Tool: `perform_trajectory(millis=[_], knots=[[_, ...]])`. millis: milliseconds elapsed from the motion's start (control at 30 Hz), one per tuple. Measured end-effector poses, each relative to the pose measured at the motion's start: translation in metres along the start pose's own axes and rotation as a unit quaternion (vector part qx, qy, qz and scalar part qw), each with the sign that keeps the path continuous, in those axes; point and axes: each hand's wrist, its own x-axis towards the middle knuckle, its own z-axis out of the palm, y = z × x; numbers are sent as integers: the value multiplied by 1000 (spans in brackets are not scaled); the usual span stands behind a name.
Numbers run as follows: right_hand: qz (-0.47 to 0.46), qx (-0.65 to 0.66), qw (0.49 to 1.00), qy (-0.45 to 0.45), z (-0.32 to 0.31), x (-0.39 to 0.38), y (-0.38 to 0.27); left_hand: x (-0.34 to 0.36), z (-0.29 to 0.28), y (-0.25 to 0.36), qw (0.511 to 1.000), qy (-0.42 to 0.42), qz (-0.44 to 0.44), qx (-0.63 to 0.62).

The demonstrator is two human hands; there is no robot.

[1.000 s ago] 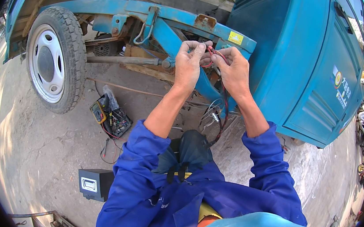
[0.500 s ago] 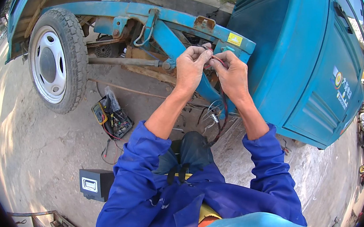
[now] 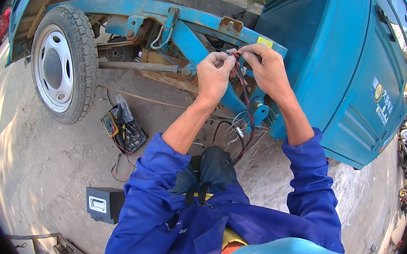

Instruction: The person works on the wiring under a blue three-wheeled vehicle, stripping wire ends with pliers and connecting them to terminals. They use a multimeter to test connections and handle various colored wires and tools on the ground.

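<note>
Close together in front of the blue truck frame [image 3: 151,7], both hands work at a red and black electrical wire. My left hand [image 3: 214,76] pinches the wire between thumb and fingertips. My right hand [image 3: 269,65] is raised a little to its right, thumb and forefinger closed on a thin end of the wire. From between the hands the red and black wire [image 3: 249,107] hangs down in a loop toward my knee. Fingertips and dark strands overlap, so the exact joint is hard to make out. Other loose wires [image 3: 237,121] hang below the frame.
A truck wheel [image 3: 58,68] stands at the left, the blue cab [image 3: 326,64] at the right. On the ground lie a yellow multimeter [image 3: 110,123], an open tool case [image 3: 134,136] with small parts, and a dark box [image 3: 106,203]. A metal rack [image 3: 36,237] sits lower left.
My right hand has moved right and slightly up, away from the left, drawing a thin wire end out between them. My left hand stays nearly in place.
</note>
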Motion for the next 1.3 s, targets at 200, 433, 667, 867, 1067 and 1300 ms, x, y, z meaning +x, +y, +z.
perform_trajectory(millis=[200,433,667,867,1067,1300], knots=[[12,-17,998,-57,3,24,-7,-2,-1,-2,1000,8,2,-19],[38,-38,996,-74,5,29,-4,0,-2,-4,1000,4,4,-16],[53,-29,994,-93,6,29,-1,1,-3,-8,1000,0,17,-17],[51,-19,993,-109,3,31,-2,1,-4,-9,1000,-3,17,-19],[34,-65,991,-112,1,33,-6,1,-4,-10,999,-2,15,-28],[-18,-86,990,-112,1,35,-7,2,-5,-10,1000,-8,22,-19]])
